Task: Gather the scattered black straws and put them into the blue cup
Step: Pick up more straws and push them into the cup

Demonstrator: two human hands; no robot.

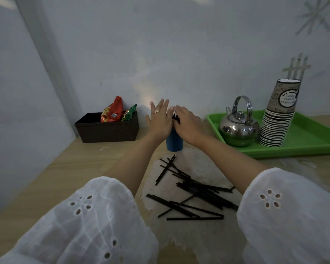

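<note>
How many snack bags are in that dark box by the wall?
2. A red bag stands on the left and a green bag sits beside it on the right, both sticking up out of the dark basket. More could be hidden lower down inside.
</note>
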